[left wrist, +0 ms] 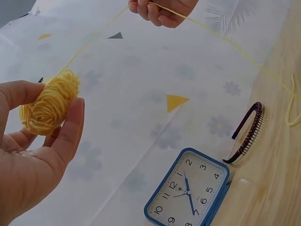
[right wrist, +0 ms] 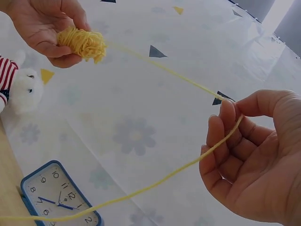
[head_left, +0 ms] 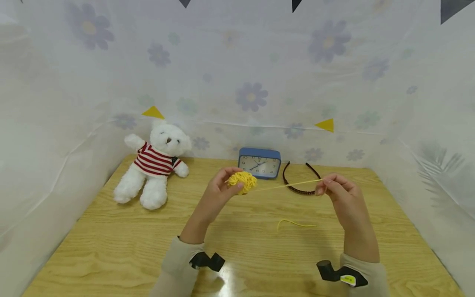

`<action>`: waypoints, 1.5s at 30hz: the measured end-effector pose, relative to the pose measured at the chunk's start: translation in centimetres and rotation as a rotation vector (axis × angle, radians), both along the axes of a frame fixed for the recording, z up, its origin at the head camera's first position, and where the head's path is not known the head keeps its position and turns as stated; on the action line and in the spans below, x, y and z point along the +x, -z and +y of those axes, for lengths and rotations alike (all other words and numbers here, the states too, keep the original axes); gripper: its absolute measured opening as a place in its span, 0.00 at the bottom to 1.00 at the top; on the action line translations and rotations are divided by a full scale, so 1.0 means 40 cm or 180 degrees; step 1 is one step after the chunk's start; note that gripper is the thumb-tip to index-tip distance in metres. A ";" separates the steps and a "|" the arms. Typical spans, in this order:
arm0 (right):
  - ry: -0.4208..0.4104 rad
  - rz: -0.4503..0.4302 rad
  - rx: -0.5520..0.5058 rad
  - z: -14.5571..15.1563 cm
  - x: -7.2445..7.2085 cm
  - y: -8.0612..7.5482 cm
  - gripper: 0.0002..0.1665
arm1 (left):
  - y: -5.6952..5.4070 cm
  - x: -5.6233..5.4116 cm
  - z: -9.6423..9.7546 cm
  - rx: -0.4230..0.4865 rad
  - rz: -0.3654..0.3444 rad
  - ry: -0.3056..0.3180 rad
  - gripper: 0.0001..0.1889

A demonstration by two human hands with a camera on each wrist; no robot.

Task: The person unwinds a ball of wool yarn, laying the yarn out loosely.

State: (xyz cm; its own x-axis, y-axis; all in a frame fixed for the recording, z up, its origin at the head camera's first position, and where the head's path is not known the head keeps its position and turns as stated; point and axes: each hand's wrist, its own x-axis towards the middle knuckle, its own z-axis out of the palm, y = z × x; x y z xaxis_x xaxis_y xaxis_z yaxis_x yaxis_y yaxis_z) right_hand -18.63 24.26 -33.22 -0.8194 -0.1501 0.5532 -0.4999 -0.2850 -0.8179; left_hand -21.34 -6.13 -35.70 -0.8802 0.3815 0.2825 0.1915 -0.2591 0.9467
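My left hand (head_left: 215, 192) holds a small ball of yellow yarn (head_left: 243, 181) between thumb and fingers, above the table. A strand of yarn (head_left: 285, 185) runs taut from the ball to my right hand (head_left: 343, 198). There the thumb and index finger pinch it, as the right wrist view shows most closely. Past the pinch, a loose tail of yarn (right wrist: 160, 181) hangs down in a curve. Its end (head_left: 297, 223) lies over the tabletop in the head view.
A blue alarm clock (head_left: 259, 163) stands at the back of the wooden table (head_left: 237, 255). Right of it lies a dark beaded headband (head_left: 300, 191). A white teddy bear (head_left: 154, 165) in a striped shirt sits at the back left, before the flowered curtain (head_left: 208, 62).
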 end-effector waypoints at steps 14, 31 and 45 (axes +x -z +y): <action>0.0179 -0.0082 -0.1005 0.072 -0.002 -0.019 0.19 | 0.007 -0.011 -0.001 -0.0348 0.0004 0.0230 0.21; 0.0990 -0.0541 -0.1960 0.137 -0.011 -0.020 0.12 | 0.003 -0.008 -0.009 -0.0079 0.0062 0.0100 0.21; 0.1297 -0.1022 -0.2210 0.210 -0.004 -0.001 0.09 | -0.007 -0.009 -0.035 -0.0155 0.0303 0.0071 0.20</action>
State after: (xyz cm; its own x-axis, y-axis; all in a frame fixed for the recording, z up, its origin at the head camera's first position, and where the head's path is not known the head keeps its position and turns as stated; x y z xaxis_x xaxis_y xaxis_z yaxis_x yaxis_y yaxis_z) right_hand -18.77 32.68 -33.16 -0.8681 0.4753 0.1433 -0.4464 -0.6211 -0.6442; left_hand -21.71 -7.52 -35.41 -0.8414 0.4160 0.3449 0.2758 -0.2183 0.9361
